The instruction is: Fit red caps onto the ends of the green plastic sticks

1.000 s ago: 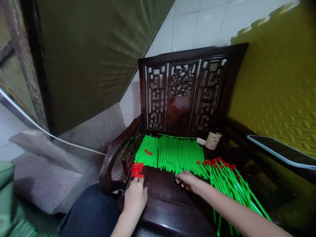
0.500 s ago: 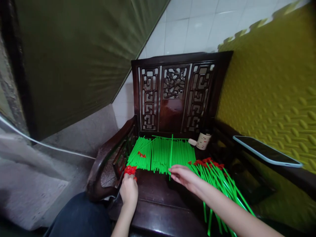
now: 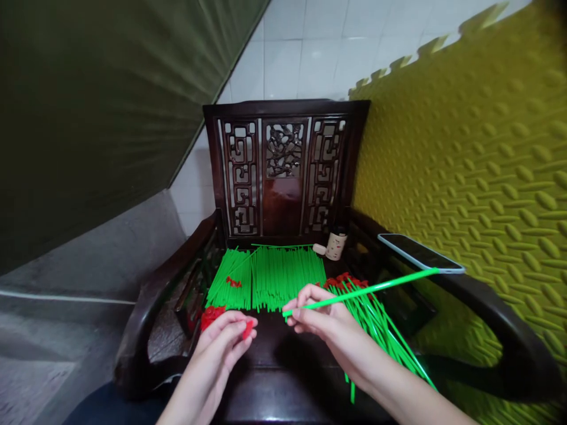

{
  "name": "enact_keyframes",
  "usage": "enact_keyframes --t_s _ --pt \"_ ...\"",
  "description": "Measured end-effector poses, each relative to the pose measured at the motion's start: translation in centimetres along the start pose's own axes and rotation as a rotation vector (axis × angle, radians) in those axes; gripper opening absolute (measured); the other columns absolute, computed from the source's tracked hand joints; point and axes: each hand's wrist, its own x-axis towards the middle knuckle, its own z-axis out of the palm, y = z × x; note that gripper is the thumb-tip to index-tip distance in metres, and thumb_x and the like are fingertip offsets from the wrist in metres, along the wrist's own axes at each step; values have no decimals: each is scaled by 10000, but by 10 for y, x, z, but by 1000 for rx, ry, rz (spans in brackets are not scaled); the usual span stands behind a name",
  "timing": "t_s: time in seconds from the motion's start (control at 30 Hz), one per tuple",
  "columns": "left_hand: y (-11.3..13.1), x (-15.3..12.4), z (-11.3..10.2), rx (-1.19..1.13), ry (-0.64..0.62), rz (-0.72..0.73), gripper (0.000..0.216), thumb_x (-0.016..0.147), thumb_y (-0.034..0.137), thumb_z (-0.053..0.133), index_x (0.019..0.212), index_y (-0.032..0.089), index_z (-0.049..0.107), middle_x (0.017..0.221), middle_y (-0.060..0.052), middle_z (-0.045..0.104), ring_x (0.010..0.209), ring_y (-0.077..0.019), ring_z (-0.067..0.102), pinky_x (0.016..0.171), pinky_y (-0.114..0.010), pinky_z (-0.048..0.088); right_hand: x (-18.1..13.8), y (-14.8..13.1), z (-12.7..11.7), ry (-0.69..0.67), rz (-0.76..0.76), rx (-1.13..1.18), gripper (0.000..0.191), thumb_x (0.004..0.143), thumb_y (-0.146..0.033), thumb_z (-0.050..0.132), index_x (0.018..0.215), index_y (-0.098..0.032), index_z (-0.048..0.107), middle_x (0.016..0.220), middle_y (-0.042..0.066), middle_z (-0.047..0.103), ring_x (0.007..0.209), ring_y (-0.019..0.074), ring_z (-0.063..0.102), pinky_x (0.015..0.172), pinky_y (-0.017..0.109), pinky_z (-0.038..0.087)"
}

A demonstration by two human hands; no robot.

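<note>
The left hand (image 3: 222,337) pinches a red piece (image 3: 247,329), half hidden from me by that grip, over the chair (image 3: 282,208); the right hand (image 3: 328,323) clamps one green stick (image 3: 376,287) aslant above it. My view cuts off both forearms (image 3: 384,378). Loose green sticks (image 3: 290,273) line the chair's rear.

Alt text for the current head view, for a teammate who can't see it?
The left hand pinches a small red piece while the right hand holds a green stick above a dark wooden seat. Loose green sticks lie farther back, red-topped sticks to the right.
</note>
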Motion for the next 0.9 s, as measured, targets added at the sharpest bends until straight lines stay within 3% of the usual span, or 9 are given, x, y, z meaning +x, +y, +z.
enact_keyframes --t_s 0.07,0.2,0.33,0.5,0.7,0.9 --pt "21 -10 11 20 -121 -87 139 653 154 751 773 115 693 837 -68 707 739 -110 650 729 -180 523 -3 -1 -4 -23 6 25 200 700 -236 733 671 -179 543 810 9 671 718 126 621 667 239 477" --pt "43 -10 28 28 -191 -173 152 764 220 685 857 104 713 815 -69 689 736 -123 661 737 -201 547 -4 -4 -9 -93 -76 71 202 734 -242 728 656 -181 552 783 -13 644 731 112 615 707 224 472" --pt "41 -3 38 -31 -219 -259 145 696 95 732 835 121 698 767 -44 684 737 -128 681 781 -204 547 -5 -5 -9 -106 -130 94 186 747 -239 722 660 -179 569 803 -9 635 730 106 608 686 211 474" --pt "31 -2 39 -165 -302 -247 239 592 -50 748 749 116 679 734 -19 678 714 -92 665 738 -141 533 -4 0 -6 -132 -102 122 95 760 -239 714 769 -198 628 869 -8 627 752 106 610 707 222 486" --pt "28 -3 29 -159 -206 -315 153 675 18 726 826 28 705 870 -116 714 822 -143 683 837 -189 537 -5 4 5 -96 -116 35 127 741 -266 727 714 -181 636 787 6 649 722 109 587 672 215 475" --pt "30 -3 28 -136 -125 -335 61 677 56 739 731 44 713 761 -80 719 720 -117 690 748 -152 556 -4 8 8 -121 -162 -130 121 736 -271 721 712 -193 633 793 10 676 738 125 615 681 233 485"
